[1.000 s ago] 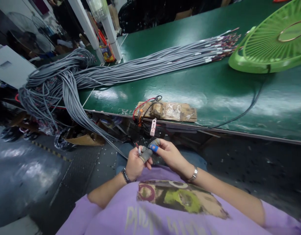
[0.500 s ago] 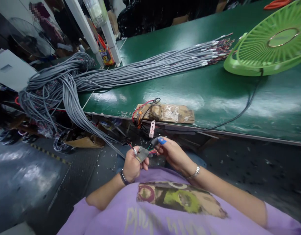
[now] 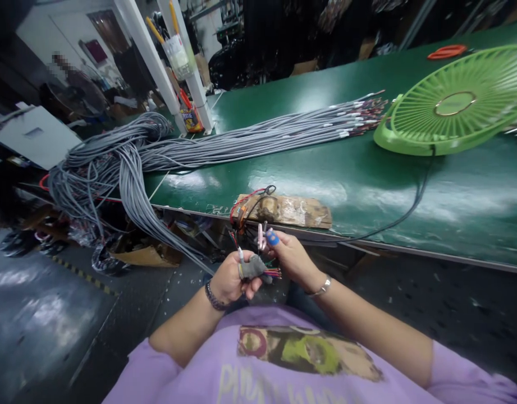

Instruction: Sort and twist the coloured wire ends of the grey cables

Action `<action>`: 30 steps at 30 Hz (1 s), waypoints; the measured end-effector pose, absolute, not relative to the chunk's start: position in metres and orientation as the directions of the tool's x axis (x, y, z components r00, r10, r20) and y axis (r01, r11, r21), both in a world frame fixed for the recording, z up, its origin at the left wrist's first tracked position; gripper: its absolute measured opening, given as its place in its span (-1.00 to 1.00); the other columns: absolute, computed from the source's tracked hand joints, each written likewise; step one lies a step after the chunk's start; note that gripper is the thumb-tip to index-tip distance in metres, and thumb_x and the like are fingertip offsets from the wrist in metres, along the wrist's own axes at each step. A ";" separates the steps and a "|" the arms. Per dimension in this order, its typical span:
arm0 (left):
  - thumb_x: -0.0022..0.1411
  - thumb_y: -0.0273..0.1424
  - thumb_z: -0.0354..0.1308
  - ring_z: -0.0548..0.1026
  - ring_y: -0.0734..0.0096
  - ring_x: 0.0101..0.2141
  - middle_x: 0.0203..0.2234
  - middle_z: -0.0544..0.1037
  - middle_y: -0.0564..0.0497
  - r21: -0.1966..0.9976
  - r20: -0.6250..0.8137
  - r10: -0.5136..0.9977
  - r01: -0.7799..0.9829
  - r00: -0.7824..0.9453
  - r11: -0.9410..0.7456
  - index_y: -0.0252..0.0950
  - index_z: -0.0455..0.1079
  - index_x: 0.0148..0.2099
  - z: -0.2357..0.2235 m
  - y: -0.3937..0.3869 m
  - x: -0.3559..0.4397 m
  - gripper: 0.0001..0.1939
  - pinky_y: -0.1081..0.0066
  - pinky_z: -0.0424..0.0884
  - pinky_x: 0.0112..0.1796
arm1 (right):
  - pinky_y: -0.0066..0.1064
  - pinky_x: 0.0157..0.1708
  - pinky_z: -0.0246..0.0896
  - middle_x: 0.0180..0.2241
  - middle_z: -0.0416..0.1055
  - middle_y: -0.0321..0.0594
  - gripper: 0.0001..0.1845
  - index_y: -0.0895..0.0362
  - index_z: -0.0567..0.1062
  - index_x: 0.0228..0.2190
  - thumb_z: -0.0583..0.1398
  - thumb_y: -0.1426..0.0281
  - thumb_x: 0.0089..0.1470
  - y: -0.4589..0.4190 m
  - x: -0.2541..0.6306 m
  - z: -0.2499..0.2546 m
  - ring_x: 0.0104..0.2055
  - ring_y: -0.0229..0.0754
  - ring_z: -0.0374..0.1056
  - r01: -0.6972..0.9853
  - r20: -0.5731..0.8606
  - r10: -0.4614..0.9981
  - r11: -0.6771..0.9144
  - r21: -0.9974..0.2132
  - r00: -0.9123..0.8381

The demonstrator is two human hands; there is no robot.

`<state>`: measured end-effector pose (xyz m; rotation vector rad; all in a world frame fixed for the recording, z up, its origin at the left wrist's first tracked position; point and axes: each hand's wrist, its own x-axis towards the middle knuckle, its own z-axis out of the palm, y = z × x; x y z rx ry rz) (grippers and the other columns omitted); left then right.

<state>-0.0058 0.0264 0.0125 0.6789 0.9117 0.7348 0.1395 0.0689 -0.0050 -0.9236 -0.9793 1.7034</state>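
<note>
My left hand (image 3: 228, 280) is closed around the end of a grey cable, low in front of the bench edge. Thin coloured wires (image 3: 272, 273) fan out of its grip towards the right. A second white-banded cable end (image 3: 240, 253) pokes up beside the thumb, which wears a grey cover. Just right of it, my right hand (image 3: 292, 258) is closed in a pinch, with blue tape on one fingertip. What lies between those fingertips is too small to make out. They are beside a small pink-white piece (image 3: 260, 237) at the bench edge.
A long bundle of grey cables (image 3: 241, 137) lies across the green bench (image 3: 292, 174). A worn wooden block (image 3: 300, 212) with wires sits at its front edge. A green fan (image 3: 456, 106) stands right, its cord trailing. White posts (image 3: 149, 56) rise behind. A person (image 3: 79, 81) is far left.
My right hand has moved up towards the pink-white piece and bench edge. My left hand keeps its hold on the wires, turned slightly. The view has tilted up.
</note>
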 end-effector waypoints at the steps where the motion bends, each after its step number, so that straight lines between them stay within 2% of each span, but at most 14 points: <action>1: -0.30 -0.07 0.44 0.24 0.56 -0.88 -0.82 0.41 0.09 0.772 -0.441 0.789 -0.267 0.427 0.577 -0.33 0.32 -0.50 0.012 0.028 -0.006 -0.50 0.61 -0.03 -0.87 | -0.45 -0.55 0.00 -0.65 0.27 -0.35 -0.43 0.14 0.46 -0.63 0.29 -0.14 -0.23 0.068 0.137 -0.005 -0.58 -0.34 0.06 -0.369 -0.147 0.952 -0.243 -0.897 -0.269; 4: -0.29 -0.10 0.44 0.24 0.56 -0.88 -0.82 0.41 0.08 0.755 -0.431 0.777 -0.288 0.458 0.589 -0.33 0.33 -0.50 0.010 0.031 -0.005 -0.52 0.61 -0.03 -0.87 | -0.44 -0.54 0.05 -0.63 0.29 -0.34 -0.42 0.13 0.47 -0.59 0.28 -0.17 -0.24 0.068 0.131 -0.005 -0.58 -0.33 0.09 -0.484 -0.191 0.923 -0.342 -0.806 -0.335; 7: -0.29 -0.12 0.45 0.23 0.57 -0.88 -0.83 0.40 0.09 0.746 -0.431 0.776 -0.301 0.460 0.594 -0.34 0.33 -0.51 0.007 0.032 -0.005 -0.53 0.62 -0.02 -0.87 | -0.43 -0.51 0.11 -0.56 0.39 -0.28 -0.45 0.14 0.52 -0.55 0.34 -0.12 -0.29 0.070 0.126 -0.007 -0.56 -0.32 0.16 -0.536 -0.231 0.886 -0.432 -0.726 -0.402; 13: -0.33 -0.13 0.46 0.22 0.57 -0.89 -0.84 0.40 0.10 0.729 -0.441 0.780 -0.329 0.443 0.600 -0.34 0.36 -0.49 0.003 0.033 -0.007 -0.52 0.62 -0.01 -0.88 | -0.45 -0.51 0.13 -0.59 0.44 -0.28 -0.42 0.13 0.57 -0.56 0.32 -0.16 -0.32 0.067 0.126 -0.010 -0.55 -0.30 0.21 -0.556 -0.206 0.942 -0.325 -0.765 -0.266; 20: -0.32 -0.14 0.46 0.22 0.57 -0.89 -0.84 0.41 0.10 0.724 -0.443 0.764 -0.315 0.469 0.614 -0.34 0.36 -0.47 0.000 0.035 -0.009 -0.52 0.62 -0.01 -0.88 | -0.45 -0.51 0.20 -0.53 0.51 -0.27 -0.51 0.13 0.60 -0.46 0.40 -0.02 -0.31 0.069 0.125 -0.009 -0.53 -0.29 0.30 -0.647 -0.326 0.863 -0.504 -0.572 -0.385; 26: -0.30 -0.13 0.44 0.20 0.59 -0.89 -0.83 0.41 0.08 0.733 -0.463 0.751 -0.273 0.471 0.623 -0.35 0.35 -0.49 -0.002 0.035 -0.007 -0.54 0.61 -0.05 -0.87 | -0.47 -0.50 0.21 -0.57 0.47 -0.30 -0.62 0.15 0.56 -0.52 0.40 0.08 -0.20 0.071 0.123 -0.014 -0.52 -0.30 0.31 -0.683 -0.354 0.861 -0.506 -0.527 -0.364; 30: -0.30 -0.14 0.43 0.19 0.59 -0.89 -0.83 0.39 0.11 0.732 -0.476 0.746 -0.261 0.465 0.630 -0.34 0.34 -0.49 0.000 0.035 -0.007 -0.55 0.61 -0.05 -0.86 | -0.47 -0.47 0.22 -0.54 0.47 -0.29 -0.54 0.14 0.56 -0.48 0.36 -0.02 -0.20 0.069 0.123 -0.017 -0.49 -0.28 0.32 -0.669 -0.351 0.844 -0.536 -0.514 -0.406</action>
